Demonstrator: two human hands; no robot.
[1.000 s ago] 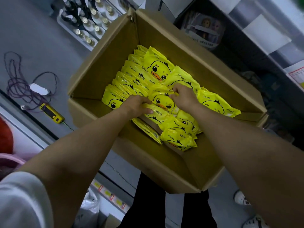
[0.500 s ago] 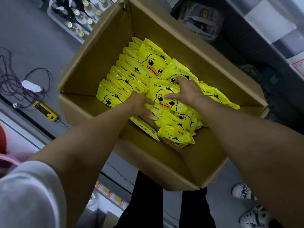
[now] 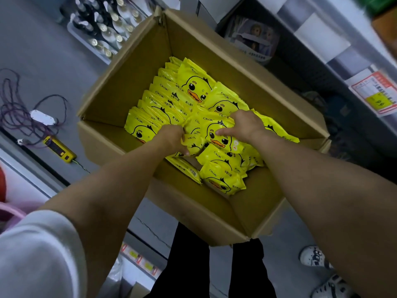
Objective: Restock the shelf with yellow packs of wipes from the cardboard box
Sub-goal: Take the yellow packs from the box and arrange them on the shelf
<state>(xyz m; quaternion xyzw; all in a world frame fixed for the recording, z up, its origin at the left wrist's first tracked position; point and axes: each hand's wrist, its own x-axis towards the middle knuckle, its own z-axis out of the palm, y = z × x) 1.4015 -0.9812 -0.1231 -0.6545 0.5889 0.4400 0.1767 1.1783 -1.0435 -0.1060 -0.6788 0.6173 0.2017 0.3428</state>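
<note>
Head view: left hand [image 3: 171, 139] and right hand [image 3: 246, 125] curl fingers [image 3: 222, 131] around yellow packs [image 3: 218, 141] inside the cardboard box [image 3: 133, 82].

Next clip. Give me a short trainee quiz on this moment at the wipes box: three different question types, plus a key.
1. True or false: the left hand and the right hand both grip yellow plastic packs of wipes inside the open brown cardboard box.
2. The packs fill: A) the whole box; B) part of it, with bare cardboard showing; C) none of it.
3. Fill in: each pack's print shows a cartoon ____.
Key: 1 true; 2 B; 3 duck.
</note>
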